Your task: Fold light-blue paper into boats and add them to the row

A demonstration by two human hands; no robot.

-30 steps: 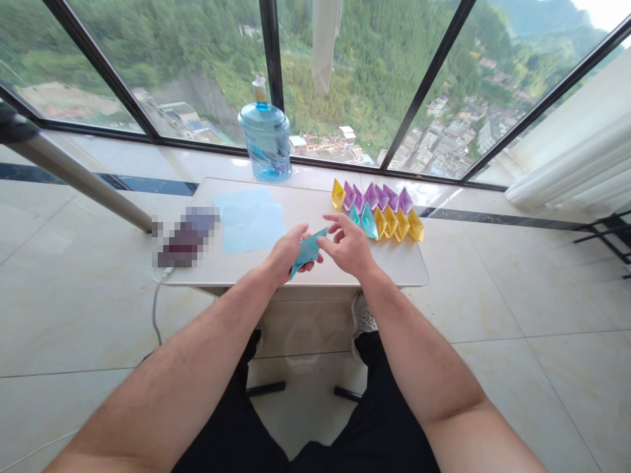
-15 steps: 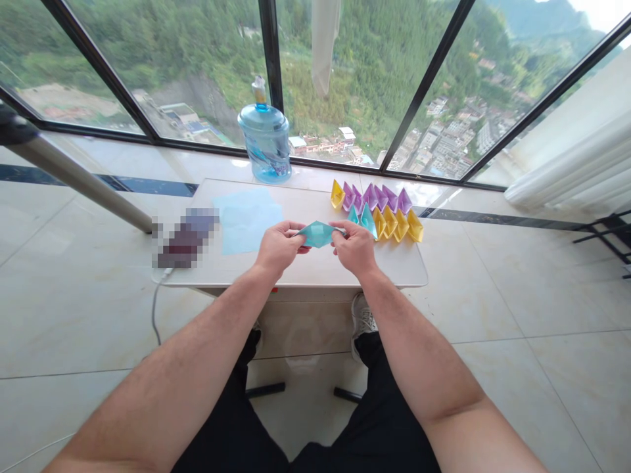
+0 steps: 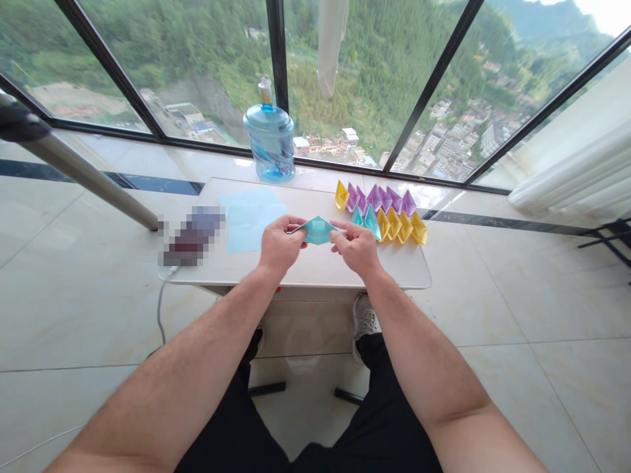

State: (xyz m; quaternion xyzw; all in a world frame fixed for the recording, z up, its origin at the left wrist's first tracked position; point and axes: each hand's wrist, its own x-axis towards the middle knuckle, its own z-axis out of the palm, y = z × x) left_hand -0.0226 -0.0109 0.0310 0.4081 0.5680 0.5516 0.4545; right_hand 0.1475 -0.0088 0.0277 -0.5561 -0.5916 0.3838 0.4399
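Observation:
A folded piece of turquoise paper (image 3: 318,230) is stretched between my two hands above the front part of the white table. My left hand (image 3: 282,248) pinches its left end, and my right hand (image 3: 357,249) pinches the right end. Thumbs lie on the near side; the fingers behind the paper are partly hidden. Just beyond my right hand stand two turquoise paper boats (image 3: 371,223), beside a row of yellow paper boats (image 3: 404,226). Behind these is a row of purple paper boats (image 3: 384,197) with one yellow boat (image 3: 341,195) at its left end.
Light blue paper sheets (image 3: 249,220) lie on the left of the white table (image 3: 325,269). A blurred-out object (image 3: 192,236) with a cable sits at the left edge. A large blue water bottle (image 3: 270,144) stands behind, by the window. A slanted pole (image 3: 98,167) is at left.
The turquoise paper's middle has opened out a little and its lower point looks blunter. Both hands keep their grip. The whole view has shifted slightly.

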